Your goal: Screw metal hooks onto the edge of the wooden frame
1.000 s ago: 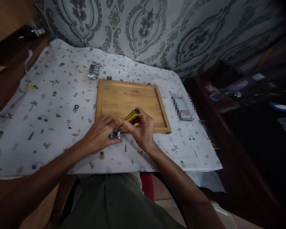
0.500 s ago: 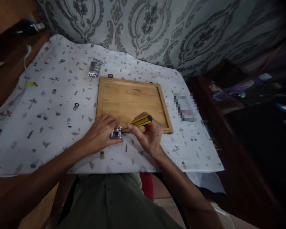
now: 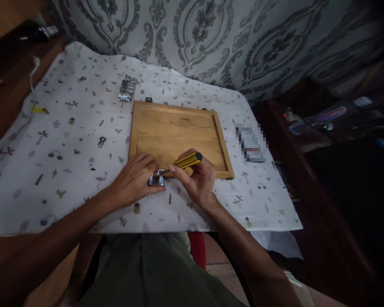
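A framed wooden panel [image 3: 179, 136] lies on the patterned white cloth. At its near edge, left of the middle, my left hand [image 3: 137, 177] grips a small shiny metal bracket [image 3: 156, 181] between thumb and fingers. My right hand [image 3: 198, 179] is closed round a yellow and black screwdriver [image 3: 188, 160], which slants down to the left. Its tip meets the top of the bracket, as far as can be seen. The palm side of my left hand is hidden.
Several metal pieces [image 3: 127, 88] lie beyond the panel's far left corner. A pixelated flat object [image 3: 251, 143] rests to the right. A yellow item [image 3: 39, 109] and white cable [image 3: 34, 74] are at left; a bottle [image 3: 333, 114] lies far right.
The screwdriver and my right hand have shifted slightly left, and the tip is now closer onto the bracket. My left hand keeps its hold.
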Motion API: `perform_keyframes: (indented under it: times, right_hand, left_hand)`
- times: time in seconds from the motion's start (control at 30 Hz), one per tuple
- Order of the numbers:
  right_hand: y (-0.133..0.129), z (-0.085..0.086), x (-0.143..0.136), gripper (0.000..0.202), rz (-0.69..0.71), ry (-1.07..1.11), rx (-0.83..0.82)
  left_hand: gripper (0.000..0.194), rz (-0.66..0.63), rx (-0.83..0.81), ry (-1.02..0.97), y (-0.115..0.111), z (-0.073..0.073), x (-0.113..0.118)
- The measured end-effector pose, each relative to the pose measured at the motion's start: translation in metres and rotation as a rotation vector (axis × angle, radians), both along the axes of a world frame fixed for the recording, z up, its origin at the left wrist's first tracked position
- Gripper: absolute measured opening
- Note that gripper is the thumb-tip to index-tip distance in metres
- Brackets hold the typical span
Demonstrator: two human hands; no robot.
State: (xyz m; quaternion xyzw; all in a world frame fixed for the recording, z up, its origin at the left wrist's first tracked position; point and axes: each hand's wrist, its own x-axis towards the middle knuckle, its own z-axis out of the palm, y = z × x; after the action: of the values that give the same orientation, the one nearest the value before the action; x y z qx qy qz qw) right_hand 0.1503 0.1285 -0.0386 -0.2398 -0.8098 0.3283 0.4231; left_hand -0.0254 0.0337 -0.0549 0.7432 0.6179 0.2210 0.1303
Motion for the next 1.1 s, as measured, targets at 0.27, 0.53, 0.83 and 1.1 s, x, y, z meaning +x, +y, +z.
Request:
perform_keyframes:
  times: [0.27, 0.53, 0.83, 1.1]
  right_hand:
    - [-0.003, 0.013, -0.004, 0.033, 0.106, -0.004, -0.218]
    - [-0.001, 0.023, 0.000, 0.034, 0.292, 0.036, -0.564]
    - [0.001, 0.013, 0.000, 0.033, 0.195, -0.003, -0.391]
    - [-0.004, 0.007, 0.001, 0.025, 0.101, 0.011, -0.212]
  left_hand:
    - [0.031, 0.005, 0.031, 0.005, 0.000, -0.002, 0.001]
    - [0.033, -0.009, 0.019, 0.011, 0.000, -0.002, 0.000]
    - [0.033, -0.010, 0.012, 0.012, 0.000, -0.002, -0.001]
    - [0.032, 0.005, 0.011, -0.013, 0.000, -0.002, 0.000]
